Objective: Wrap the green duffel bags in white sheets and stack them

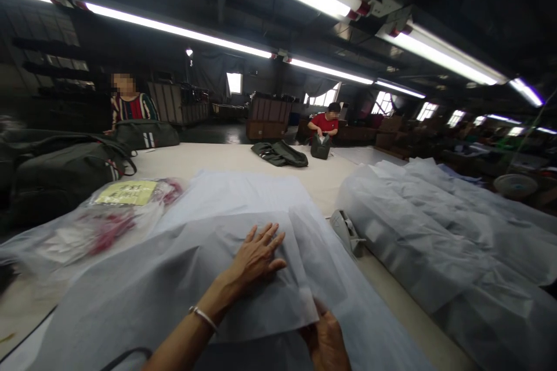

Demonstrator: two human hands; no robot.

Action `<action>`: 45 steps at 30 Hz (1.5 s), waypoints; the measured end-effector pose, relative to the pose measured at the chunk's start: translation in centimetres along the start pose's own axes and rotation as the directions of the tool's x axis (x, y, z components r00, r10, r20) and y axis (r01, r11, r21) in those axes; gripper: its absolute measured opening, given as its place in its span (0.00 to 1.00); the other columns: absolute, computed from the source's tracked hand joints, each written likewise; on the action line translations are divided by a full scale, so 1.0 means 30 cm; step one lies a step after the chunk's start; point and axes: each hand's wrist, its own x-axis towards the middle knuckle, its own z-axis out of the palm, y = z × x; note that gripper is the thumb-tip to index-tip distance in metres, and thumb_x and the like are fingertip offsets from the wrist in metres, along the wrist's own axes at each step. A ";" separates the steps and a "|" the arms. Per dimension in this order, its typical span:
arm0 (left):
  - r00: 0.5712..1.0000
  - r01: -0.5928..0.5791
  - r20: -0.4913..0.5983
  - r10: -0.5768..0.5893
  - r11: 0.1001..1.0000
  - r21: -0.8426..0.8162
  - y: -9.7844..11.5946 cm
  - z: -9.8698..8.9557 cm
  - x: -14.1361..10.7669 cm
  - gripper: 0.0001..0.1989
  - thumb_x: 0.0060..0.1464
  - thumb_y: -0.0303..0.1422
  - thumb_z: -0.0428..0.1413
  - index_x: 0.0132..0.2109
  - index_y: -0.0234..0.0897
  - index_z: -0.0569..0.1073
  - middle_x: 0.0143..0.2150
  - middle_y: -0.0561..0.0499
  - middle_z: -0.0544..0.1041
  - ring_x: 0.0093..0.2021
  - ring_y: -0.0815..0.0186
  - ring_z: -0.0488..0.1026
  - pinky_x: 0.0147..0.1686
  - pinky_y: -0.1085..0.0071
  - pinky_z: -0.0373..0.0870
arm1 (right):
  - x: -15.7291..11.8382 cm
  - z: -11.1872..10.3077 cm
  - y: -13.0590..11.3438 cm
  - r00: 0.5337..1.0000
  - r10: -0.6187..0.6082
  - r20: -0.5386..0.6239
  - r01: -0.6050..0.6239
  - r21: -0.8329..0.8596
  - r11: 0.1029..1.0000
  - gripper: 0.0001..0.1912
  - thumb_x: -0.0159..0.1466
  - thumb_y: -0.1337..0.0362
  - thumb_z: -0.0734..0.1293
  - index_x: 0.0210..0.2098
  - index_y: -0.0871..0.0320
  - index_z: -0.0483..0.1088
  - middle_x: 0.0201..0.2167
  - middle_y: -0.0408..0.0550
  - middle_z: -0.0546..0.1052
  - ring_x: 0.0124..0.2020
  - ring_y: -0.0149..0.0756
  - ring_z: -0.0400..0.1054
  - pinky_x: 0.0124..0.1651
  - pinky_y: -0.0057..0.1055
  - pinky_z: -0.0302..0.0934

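Note:
A large translucent plastic sheet is spread over a dark item at the front of the table. My left hand lies on the sheet with its fingers spread, palm down, a bracelet round the wrist. To the right and nearer to me, my right hand grips the sheet's folded corner, its fingertips partly hidden beneath. Under and beyond lies a stack of pale bluish sheets. Beside the stack's right edge rests a grey tape dispenser.
Wrapped items are piled on the right. Dark green bags and a plastic bag with a yellow label are at left. Another dark bag lies farther back. Two people stand across the table, one handling a bag.

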 end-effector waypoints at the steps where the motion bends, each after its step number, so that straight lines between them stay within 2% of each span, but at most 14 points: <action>1: 0.999 -0.024 -0.025 0.024 1.000 0.004 0.008 0.014 0.004 0.34 0.63 0.54 0.46 0.69 0.43 0.55 0.71 0.41 0.55 0.71 0.52 0.50 0.67 0.46 0.48 | 0.010 -0.017 0.013 1.000 0.020 -0.022 -0.019 0.020 1.000 0.25 0.36 0.52 0.82 0.33 0.51 0.78 0.31 0.45 0.82 0.38 0.50 0.76 0.40 0.41 0.71; 4: 0.994 -0.090 -0.052 0.092 0.995 0.047 0.026 0.061 0.013 0.34 0.61 0.55 0.48 0.68 0.45 0.58 0.70 0.42 0.56 0.71 0.51 0.50 0.67 0.46 0.48 | 0.017 -0.056 0.021 0.994 0.093 -0.059 -0.086 0.111 0.990 0.26 0.34 0.48 0.82 0.30 0.51 0.77 0.29 0.43 0.82 0.35 0.47 0.76 0.38 0.39 0.70; 8: 0.993 -0.107 -0.041 0.113 0.985 0.135 0.032 0.100 0.010 0.35 0.58 0.54 0.53 0.67 0.45 0.60 0.71 0.41 0.53 0.71 0.50 0.47 0.67 0.46 0.49 | -0.028 -0.059 -0.023 0.981 0.151 0.120 -0.171 0.177 0.969 0.33 0.46 0.34 0.72 0.38 0.55 0.76 0.37 0.49 0.82 0.40 0.45 0.76 0.41 0.40 0.70; 10: 0.991 -0.112 -0.053 0.123 0.978 0.178 0.031 0.108 0.004 0.35 0.58 0.53 0.54 0.67 0.45 0.60 0.72 0.42 0.53 0.72 0.50 0.47 0.67 0.46 0.49 | -0.049 -0.051 -0.033 0.983 0.084 0.165 -0.109 0.150 0.983 0.30 0.51 0.39 0.73 0.42 0.55 0.75 0.41 0.49 0.82 0.42 0.44 0.75 0.42 0.39 0.69; 14: 0.967 -0.183 -0.126 0.224 0.945 0.271 0.031 0.119 -0.014 0.35 0.60 0.55 0.50 0.68 0.46 0.58 0.72 0.46 0.53 0.72 0.53 0.47 0.69 0.48 0.45 | -0.039 -0.045 0.004 1.000 0.000 -0.020 0.000 -0.020 1.000 0.21 0.46 0.53 0.80 0.32 0.58 0.74 0.27 0.41 0.79 0.29 0.35 0.71 0.31 0.30 0.65; 18: 0.952 -0.218 -0.143 0.271 0.927 0.307 0.034 0.128 -0.022 0.34 0.60 0.56 0.48 0.68 0.47 0.58 0.72 0.49 0.53 0.72 0.56 0.47 0.69 0.48 0.44 | -0.008 -0.094 0.028 0.997 -0.003 -0.079 -0.013 -0.201 0.980 0.25 0.41 0.48 0.80 0.27 0.60 0.73 0.23 0.43 0.77 0.28 0.36 0.71 0.30 0.31 0.65; 21: 0.962 -0.206 -0.113 0.249 0.931 0.302 0.036 0.127 -0.014 0.34 0.60 0.54 0.51 0.68 0.47 0.59 0.72 0.48 0.52 0.72 0.54 0.46 0.69 0.47 0.46 | -0.050 -0.229 0.009 0.990 -0.092 -0.105 0.040 -0.421 0.906 0.25 0.46 0.43 0.76 0.28 0.60 0.75 0.24 0.46 0.77 0.30 0.38 0.72 0.32 0.31 0.65; 25: 0.967 -0.207 -0.089 0.240 0.936 0.284 0.037 0.120 -0.003 0.33 0.60 0.52 0.52 0.67 0.45 0.60 0.72 0.46 0.52 0.72 0.53 0.46 0.68 0.46 0.46 | -0.242 -0.552 0.040 0.936 -0.130 -0.327 -0.074 -0.544 0.836 0.28 0.47 0.38 0.73 0.24 0.59 0.73 0.20 0.45 0.75 0.26 0.34 0.69 0.27 0.29 0.60; 28: 0.967 -0.211 -0.082 0.240 0.941 0.264 0.039 0.115 -0.001 0.32 0.61 0.51 0.53 0.67 0.45 0.60 0.72 0.46 0.53 0.72 0.53 0.47 0.68 0.46 0.46 | -0.424 -0.769 0.151 0.804 0.063 -0.591 -0.323 -0.346 0.881 0.32 0.39 0.36 0.76 0.26 0.58 0.74 0.22 0.45 0.76 0.26 0.36 0.70 0.28 0.29 0.61; 30: 0.967 -0.213 -0.084 0.241 0.943 0.256 0.042 0.113 -0.001 0.30 0.62 0.48 0.53 0.67 0.44 0.61 0.72 0.45 0.53 0.72 0.53 0.47 0.68 0.46 0.46 | -0.514 -0.832 0.245 0.763 0.269 -0.587 -0.394 -0.094 0.914 0.35 0.37 0.39 0.78 0.36 0.56 0.76 0.35 0.49 0.81 0.37 0.42 0.75 0.37 0.35 0.68; 33: 0.965 -0.218 -0.089 0.247 0.942 0.254 0.048 0.113 -0.001 0.29 0.62 0.45 0.53 0.67 0.43 0.61 0.72 0.44 0.53 0.72 0.52 0.47 0.68 0.46 0.46 | -0.566 -0.795 0.361 0.803 0.439 -0.404 -0.398 0.185 0.898 0.37 0.41 0.43 0.79 0.46 0.55 0.74 0.47 0.52 0.80 0.49 0.46 0.74 0.51 0.42 0.67; 36: 0.963 -0.225 -0.085 0.254 0.939 0.259 0.051 0.116 0.001 0.29 0.63 0.44 0.53 0.67 0.42 0.60 0.72 0.43 0.52 0.72 0.51 0.46 0.68 0.45 0.46 | -0.544 -0.696 0.423 0.848 0.447 -0.283 -0.363 0.304 0.881 0.29 0.45 0.50 0.80 0.43 0.56 0.75 0.44 0.51 0.81 0.47 0.44 0.74 0.52 0.44 0.67; 40: 0.960 -0.229 -0.097 0.261 0.938 0.262 0.050 0.122 0.001 0.29 0.64 0.44 0.52 0.68 0.42 0.60 0.72 0.42 0.52 0.72 0.51 0.45 0.68 0.44 0.45 | -0.520 -0.620 0.451 0.842 0.431 -0.324 -0.277 0.426 0.861 0.22 0.43 0.60 0.82 0.36 0.55 0.75 0.37 0.43 0.82 0.41 0.38 0.75 0.50 0.42 0.68; 45: 0.962 -0.221 -0.105 0.254 0.943 0.250 0.050 0.122 -0.002 0.29 0.63 0.45 0.52 0.67 0.43 0.60 0.72 0.44 0.52 0.72 0.52 0.45 0.68 0.46 0.45 | -0.557 -0.610 0.425 0.835 0.483 -0.264 -0.331 0.459 0.824 0.20 0.45 0.60 0.82 0.34 0.58 0.74 0.35 0.48 0.82 0.42 0.41 0.76 0.48 0.39 0.68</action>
